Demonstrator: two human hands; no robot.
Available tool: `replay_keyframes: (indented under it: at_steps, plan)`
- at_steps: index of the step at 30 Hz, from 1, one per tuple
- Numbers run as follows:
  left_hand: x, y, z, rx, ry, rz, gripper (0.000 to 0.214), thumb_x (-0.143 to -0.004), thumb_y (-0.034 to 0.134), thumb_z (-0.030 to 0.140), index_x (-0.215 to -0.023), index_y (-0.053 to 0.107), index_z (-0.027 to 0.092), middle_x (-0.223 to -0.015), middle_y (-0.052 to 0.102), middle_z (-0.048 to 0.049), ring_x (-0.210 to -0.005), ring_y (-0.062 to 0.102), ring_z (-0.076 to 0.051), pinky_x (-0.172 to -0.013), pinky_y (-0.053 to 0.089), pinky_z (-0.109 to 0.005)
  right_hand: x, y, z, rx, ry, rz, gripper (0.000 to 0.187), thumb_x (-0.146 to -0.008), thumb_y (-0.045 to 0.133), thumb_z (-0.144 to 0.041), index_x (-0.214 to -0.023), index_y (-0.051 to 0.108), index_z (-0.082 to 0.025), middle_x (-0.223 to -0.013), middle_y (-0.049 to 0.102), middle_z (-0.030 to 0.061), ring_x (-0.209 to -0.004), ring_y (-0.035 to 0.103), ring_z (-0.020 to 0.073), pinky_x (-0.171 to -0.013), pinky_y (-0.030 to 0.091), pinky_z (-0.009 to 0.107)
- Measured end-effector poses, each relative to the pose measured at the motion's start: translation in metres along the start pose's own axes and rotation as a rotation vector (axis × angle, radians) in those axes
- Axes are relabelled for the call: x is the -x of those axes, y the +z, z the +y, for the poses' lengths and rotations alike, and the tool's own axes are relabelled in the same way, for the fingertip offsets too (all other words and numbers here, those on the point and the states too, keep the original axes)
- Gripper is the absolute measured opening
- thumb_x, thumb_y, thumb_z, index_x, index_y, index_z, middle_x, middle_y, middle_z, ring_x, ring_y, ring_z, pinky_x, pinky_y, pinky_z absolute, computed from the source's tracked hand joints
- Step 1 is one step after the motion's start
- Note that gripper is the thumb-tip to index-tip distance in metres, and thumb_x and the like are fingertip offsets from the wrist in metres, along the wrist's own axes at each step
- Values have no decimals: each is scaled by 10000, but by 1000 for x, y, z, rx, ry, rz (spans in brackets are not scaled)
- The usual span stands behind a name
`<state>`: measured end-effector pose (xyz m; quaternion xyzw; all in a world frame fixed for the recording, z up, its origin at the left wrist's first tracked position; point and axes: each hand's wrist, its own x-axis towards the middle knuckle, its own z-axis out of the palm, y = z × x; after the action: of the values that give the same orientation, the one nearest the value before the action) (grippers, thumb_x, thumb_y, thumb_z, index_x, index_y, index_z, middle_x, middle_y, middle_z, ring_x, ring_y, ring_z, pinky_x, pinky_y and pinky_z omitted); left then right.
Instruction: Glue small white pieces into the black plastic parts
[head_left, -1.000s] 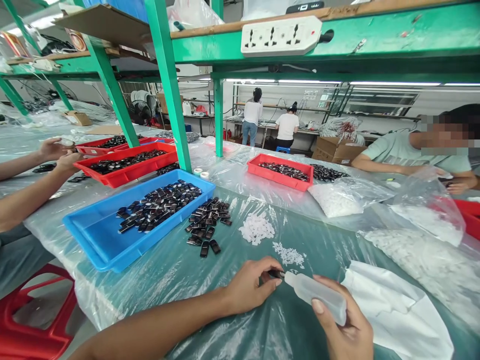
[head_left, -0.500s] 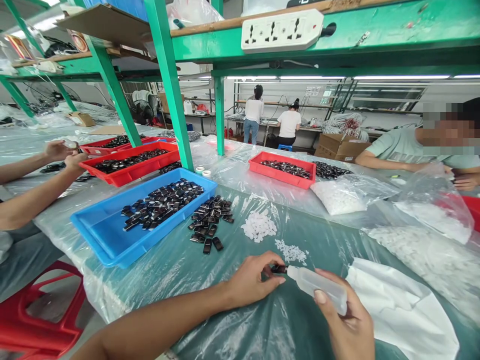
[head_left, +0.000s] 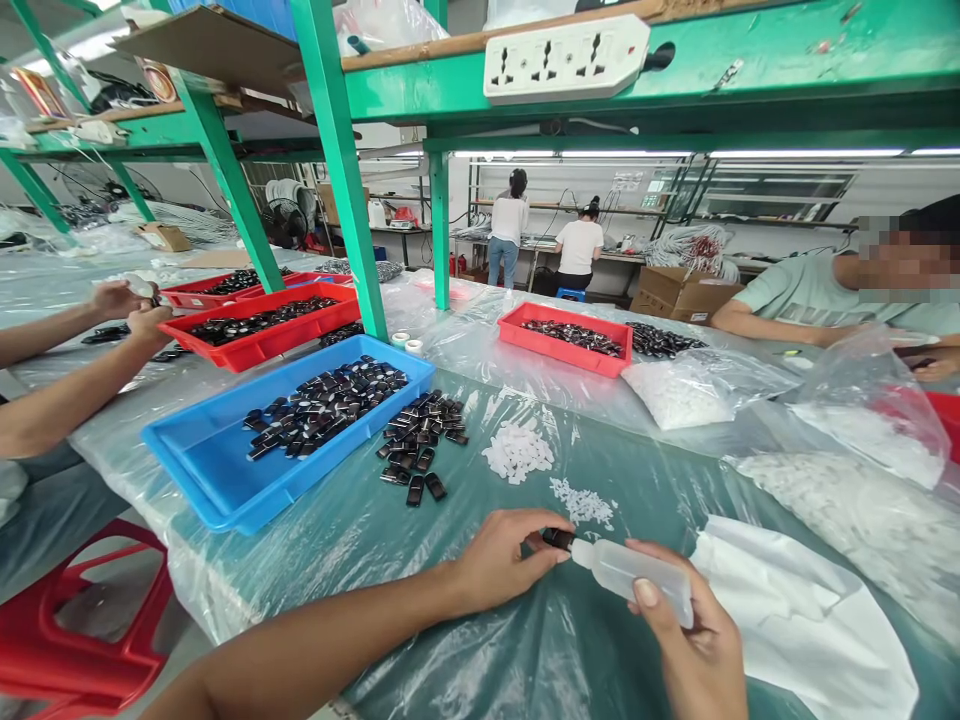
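My left hand [head_left: 501,562] pinches a small black part [head_left: 556,539] just above the green table [head_left: 420,560]. My right hand [head_left: 694,650] grips a translucent squeeze bottle [head_left: 637,577], lying almost level, with its nozzle touching the black part. Beyond the hands lie two small heaps of white plastic pieces [head_left: 517,452], a loose pile of black parts [head_left: 420,445] and a blue tray [head_left: 225,470] holding several more black parts.
Red trays [head_left: 574,355] of black parts and bags of white pieces [head_left: 697,390] sit further back. A white sheet [head_left: 802,620] lies at right. A person's hands [head_left: 139,310] work at left, another person sits at right [head_left: 817,295]. A green post [head_left: 341,170] rises from the table.
The camera view shifted slightly. My hands stay together with the bottle's nozzle at the black part, having risen a little in the picture over the last second.
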<state>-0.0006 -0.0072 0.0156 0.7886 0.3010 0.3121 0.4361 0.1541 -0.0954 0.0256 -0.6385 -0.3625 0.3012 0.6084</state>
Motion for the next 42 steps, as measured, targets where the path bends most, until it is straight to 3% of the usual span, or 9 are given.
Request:
replay_keyframes:
  at_steps: [8, 12, 15, 21, 27, 33, 42]
  plan:
    - [0, 1, 0, 0, 3, -1, 237, -805, 546, 232, -1034, 605, 218, -982, 643, -12, -802, 592, -129, -725, 465, -214, -1, 0, 2, 1, -19, 22, 437, -650, 639, -521, -931, 596, -190, -958, 593, 47, -852, 535, 220, -702, 421, 278]
    - [0, 1, 1, 85, -40, -3, 237, -787, 572, 244, -1022, 592, 213, -994, 625, -23, -776, 594, -125, -629, 452, -189, -6, -3, 8, -126, 53, -31, 425, -687, 617, -523, -963, 585, -202, -796, 593, 7, -662, 497, 140, -652, 409, 251]
    - [-1, 2, 2, 182, -42, -8, 237, -785, 580, 240, -1017, 580, 195, -992, 610, -36, -757, 585, -117, -690, 455, -216, -12, -6, 14, -291, 123, -87, 410, -752, 558, -513, -1025, 552, -208, -639, 554, -19, -605, 478, 131, -644, 411, 256]
    - [-1, 4, 3, 260, -5, 7, 218, -796, 572, 238, -1005, 579, 174, -1012, 601, -56, -809, 568, -123, -767, 450, -242, -22, -8, 24, -477, 161, -120, 383, -788, 517, -495, -1013, 554, -187, -639, 564, 3, -567, 488, 141, -578, 429, 275]
    - [-1, 3, 2, 192, -29, 20, 230, -796, 572, 257, -1009, 586, 172, -981, 609, -59, -805, 579, -137, -759, 458, -253, -18, -10, 22, -305, 91, -92, 424, -755, 549, -513, -1010, 570, -175, -558, 510, -16, -571, 466, 140, -590, 405, 264]
    - [-1, 1, 1, 122, -18, 8, 233, -775, 587, 256, -995, 607, 183, -944, 625, -45, -760, 569, -131, -693, 456, -227, -5, -4, 5, -92, 4, 18, 440, -667, 615, -541, -927, 608, -185, -864, 612, 41, -671, 521, 166, -602, 424, 267]
    - [-1, 0, 1, 43, -11, 6, 241, -768, 592, 249, -999, 622, 188, -934, 642, -30, -724, 558, -120, -650, 440, -203, 5, 1, -2, 7, -80, 62, 399, -649, 640, -515, -894, 606, -201, -950, 606, 39, -862, 561, 211, -717, 443, 244]
